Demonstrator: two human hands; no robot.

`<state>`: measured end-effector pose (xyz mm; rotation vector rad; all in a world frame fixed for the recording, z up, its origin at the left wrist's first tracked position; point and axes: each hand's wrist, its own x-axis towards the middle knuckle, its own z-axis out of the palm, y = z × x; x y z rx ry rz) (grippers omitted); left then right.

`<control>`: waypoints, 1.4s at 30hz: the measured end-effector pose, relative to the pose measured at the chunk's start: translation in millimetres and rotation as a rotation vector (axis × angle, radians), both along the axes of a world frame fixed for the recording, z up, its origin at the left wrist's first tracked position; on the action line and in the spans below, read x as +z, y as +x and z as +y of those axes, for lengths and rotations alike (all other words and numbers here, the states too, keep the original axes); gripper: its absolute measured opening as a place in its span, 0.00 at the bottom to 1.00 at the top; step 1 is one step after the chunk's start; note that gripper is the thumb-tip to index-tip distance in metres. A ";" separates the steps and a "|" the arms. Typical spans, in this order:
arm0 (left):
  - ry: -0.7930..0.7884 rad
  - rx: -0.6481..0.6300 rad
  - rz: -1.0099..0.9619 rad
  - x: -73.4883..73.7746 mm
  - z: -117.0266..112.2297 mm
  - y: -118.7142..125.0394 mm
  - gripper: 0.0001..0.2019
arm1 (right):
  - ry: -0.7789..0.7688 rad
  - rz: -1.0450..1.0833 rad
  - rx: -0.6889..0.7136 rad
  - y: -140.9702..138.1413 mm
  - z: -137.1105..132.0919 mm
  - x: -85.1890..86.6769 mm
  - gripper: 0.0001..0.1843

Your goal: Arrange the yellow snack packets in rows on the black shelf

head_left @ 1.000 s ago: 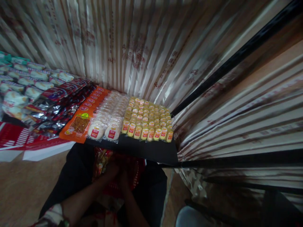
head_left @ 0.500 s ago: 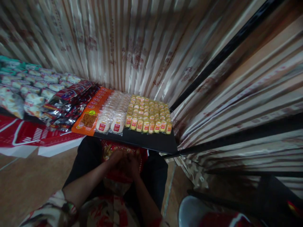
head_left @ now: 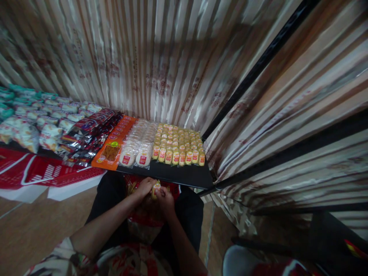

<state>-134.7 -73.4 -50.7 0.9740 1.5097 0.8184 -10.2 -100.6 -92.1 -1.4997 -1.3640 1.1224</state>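
Above my lap, my left hand (head_left: 145,187) and my right hand (head_left: 166,199) are closed on either side of a small yellow wrapped snack packet (head_left: 155,189). Its printed front faces up between the fingers. Below them a large red plastic bag (head_left: 143,218) with clear parts rests on my lap, and yellowish packets show through or inside it. Just beyond the hands, similar yellow packets (head_left: 175,156) stand in tidy rows on a black shelf board (head_left: 184,175). Left of those are rows of round white wrapped crackers (head_left: 142,158).
An orange snack bag (head_left: 112,147), dark red packets (head_left: 89,132) and white snack bags (head_left: 50,132) fill the board leftward. A red printed sheet (head_left: 48,172) hangs along its front. Black poles (head_left: 253,76) and a striped curtain (head_left: 161,50) enclose the back and right.
My hands have risen out of the bag, and the yellow packet now shows between them. The view has shifted slightly.
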 end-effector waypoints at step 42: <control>0.365 0.068 0.410 21.7 31.3 3.3 0.22 | 0.310 -0.177 -0.178 -34.9 98.3 41.9 0.17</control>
